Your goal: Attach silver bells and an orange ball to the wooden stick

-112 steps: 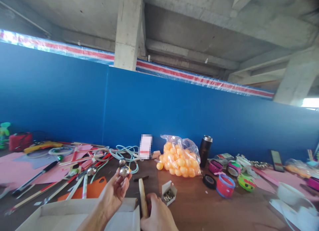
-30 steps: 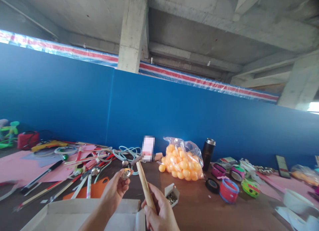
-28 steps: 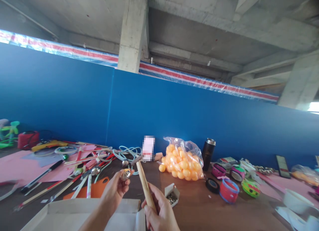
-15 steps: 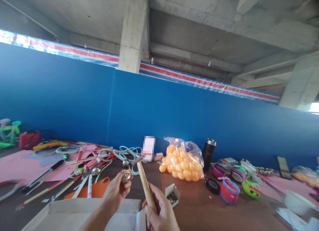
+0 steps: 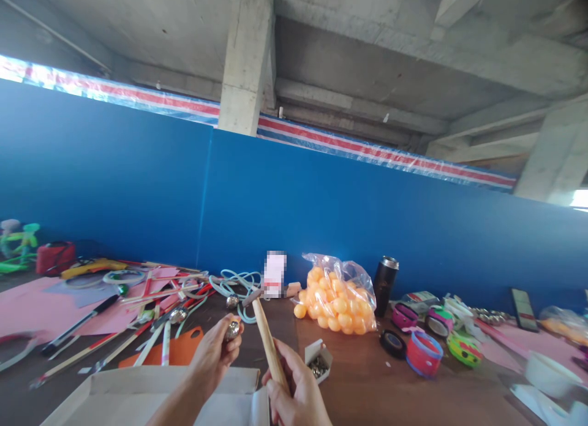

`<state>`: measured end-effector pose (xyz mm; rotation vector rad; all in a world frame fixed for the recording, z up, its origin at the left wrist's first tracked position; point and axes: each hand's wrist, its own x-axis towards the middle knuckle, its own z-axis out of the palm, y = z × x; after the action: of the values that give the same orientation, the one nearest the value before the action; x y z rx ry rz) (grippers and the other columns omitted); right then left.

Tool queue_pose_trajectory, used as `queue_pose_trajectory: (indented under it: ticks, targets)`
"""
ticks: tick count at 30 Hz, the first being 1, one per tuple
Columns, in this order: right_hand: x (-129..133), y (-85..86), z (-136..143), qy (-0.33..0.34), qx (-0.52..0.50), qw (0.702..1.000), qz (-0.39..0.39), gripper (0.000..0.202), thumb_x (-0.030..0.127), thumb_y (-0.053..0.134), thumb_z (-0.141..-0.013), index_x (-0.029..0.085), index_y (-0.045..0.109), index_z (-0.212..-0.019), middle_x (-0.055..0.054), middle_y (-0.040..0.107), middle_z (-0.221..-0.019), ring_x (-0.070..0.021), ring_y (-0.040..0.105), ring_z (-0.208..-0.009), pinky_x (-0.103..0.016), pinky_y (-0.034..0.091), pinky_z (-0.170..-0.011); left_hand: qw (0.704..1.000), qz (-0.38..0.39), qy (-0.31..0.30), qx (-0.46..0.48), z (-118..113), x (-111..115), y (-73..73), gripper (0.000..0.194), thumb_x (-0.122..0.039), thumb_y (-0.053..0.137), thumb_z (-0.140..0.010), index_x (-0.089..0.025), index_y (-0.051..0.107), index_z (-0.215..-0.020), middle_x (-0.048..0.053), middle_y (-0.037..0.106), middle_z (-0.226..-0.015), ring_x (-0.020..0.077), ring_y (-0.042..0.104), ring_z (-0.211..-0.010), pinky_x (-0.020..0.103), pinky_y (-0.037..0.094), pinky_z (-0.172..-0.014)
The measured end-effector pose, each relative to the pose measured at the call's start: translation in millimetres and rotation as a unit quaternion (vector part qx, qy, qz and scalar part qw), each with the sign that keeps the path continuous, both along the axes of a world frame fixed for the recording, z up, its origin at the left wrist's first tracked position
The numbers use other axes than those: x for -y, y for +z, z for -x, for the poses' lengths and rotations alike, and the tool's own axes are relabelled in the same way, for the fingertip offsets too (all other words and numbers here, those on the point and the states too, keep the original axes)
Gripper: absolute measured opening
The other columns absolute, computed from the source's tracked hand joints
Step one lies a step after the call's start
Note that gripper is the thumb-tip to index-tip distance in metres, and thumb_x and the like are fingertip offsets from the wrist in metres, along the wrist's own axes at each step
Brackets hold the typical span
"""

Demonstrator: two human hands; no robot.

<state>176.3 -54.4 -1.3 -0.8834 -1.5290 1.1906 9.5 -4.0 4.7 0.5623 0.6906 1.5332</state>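
Note:
Near the bottom centre, my left hand (image 5: 215, 351) is closed on a shiny silver ball (image 5: 232, 330), which shows at its fingertips. To its right, my right hand (image 5: 297, 386) grips a pale wooden stick (image 5: 270, 340) that slants up and to the left. The two hands are apart. Beyond them lies another silver ball (image 5: 232, 301) beside coiled light-blue cord (image 5: 234, 282). A small open box (image 5: 318, 360) with shiny metal pieces stands right of my right hand.
An open white box (image 5: 160, 386) lies below my left forearm. Sticks, pink paper (image 5: 27, 303) and an orange sheet (image 5: 184, 346) spread leftward. A bag of orange balls (image 5: 337, 297), a black bottle (image 5: 386, 282), black tape (image 5: 392, 343) and a red-blue round item (image 5: 423, 353) stand to the right.

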Motion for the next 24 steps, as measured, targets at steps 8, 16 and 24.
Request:
queue_pose_trajectory:
  ticks: [8, 16, 24]
  targets:
    - [-2.2, -5.2, -0.9, 0.0, 0.005, 1.0, -0.001, 0.055, 0.023, 0.056, -0.074, 0.02, 0.041, -0.126, -0.001, 0.059, -0.077, -0.0037, 0.043, -0.036, -0.014, 0.033, -0.031, 1.0, 0.003, 0.004, -0.012, 0.6, 0.7, 0.8, 0.021, -0.03, 0.063, -0.07, -0.012, 0.053, -0.07, 0.001, 0.054, -0.064, -0.0004, 0.032, -0.038, 0.012, 0.015, -0.032]
    - [-2.4, -5.3, -0.5, -0.005, -0.006, 1.0, -0.002, 0.054, 0.021, 0.055, -0.073, 0.02, 0.042, -0.125, 0.0, 0.058, -0.075, -0.0039, 0.042, -0.036, -0.015, 0.032, -0.031, 0.998, 0.026, 0.011, 0.049, 0.5, -2.1, 3.8, 0.017, -0.028, 0.06, -0.072, -0.014, 0.054, -0.078, 0.004, 0.059, -0.069, 0.0047, 0.043, -0.041, 0.016, 0.026, -0.034]
    - [-1.3, -3.4, -0.2, -0.006, -0.004, 1.0, 0.0, 0.054, 0.025, 0.056, -0.073, 0.02, 0.042, -0.125, 0.0, 0.058, -0.075, -0.0039, 0.042, -0.036, -0.014, 0.031, -0.03, 0.999, 0.029, -0.005, 0.025, 0.4, -5.0, -1.5, 0.009, -0.022, 0.056, -0.072, -0.013, 0.055, -0.073, 0.004, 0.057, -0.067, 0.004, 0.041, -0.041, 0.016, 0.026, -0.033]
